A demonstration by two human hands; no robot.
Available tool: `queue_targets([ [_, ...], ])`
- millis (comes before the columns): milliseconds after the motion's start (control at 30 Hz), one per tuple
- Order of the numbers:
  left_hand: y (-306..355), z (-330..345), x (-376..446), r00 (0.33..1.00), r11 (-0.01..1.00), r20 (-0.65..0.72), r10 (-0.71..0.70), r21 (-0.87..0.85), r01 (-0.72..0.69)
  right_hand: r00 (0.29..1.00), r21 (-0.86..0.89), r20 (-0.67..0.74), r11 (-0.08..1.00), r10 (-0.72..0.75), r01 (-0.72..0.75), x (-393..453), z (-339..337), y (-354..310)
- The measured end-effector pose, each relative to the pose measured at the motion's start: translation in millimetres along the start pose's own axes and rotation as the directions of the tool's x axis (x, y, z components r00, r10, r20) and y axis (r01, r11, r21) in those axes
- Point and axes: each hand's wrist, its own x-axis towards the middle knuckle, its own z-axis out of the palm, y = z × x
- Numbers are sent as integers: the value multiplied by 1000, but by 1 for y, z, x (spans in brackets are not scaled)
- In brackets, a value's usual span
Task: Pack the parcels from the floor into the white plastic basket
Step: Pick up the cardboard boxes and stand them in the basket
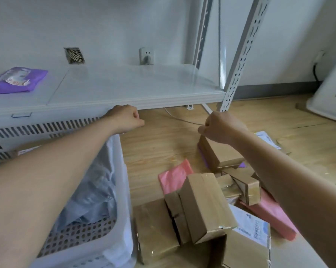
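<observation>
Both forearms fill the foreground. Left hand [125, 118] curled closed, hovering past the far corner of the white plastic basket [122, 190], holding nothing visible. Right hand [220, 127] fingers pinched on the top edge of a tilted cardboard parcel [220, 153]. Parcel pile [206, 206] on the floor below the right forearm, pink mailers [174, 177] mixed in.

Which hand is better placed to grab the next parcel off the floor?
Right. The right hand sits directly above a cardboard box in the pile, while the left hand is over the basket rim.
</observation>
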Motion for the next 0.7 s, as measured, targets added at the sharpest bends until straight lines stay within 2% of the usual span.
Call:
queue_targets([
  [200, 47, 46, 18, 998, 997, 35, 54, 47, -56, 998, 63, 33, 996, 61, -63, 18, 12, 60],
  [467, 87, 114, 73, 1000, 1000, 12, -12, -6, 12, 991, 179, 75, 976, 114, -126, 65, 41, 143],
  [700, 125, 183, 117, 993, 998, 109, -52, -15, 54, 967, 270, 163, 934, 194, -233, 108, 97, 199],
])
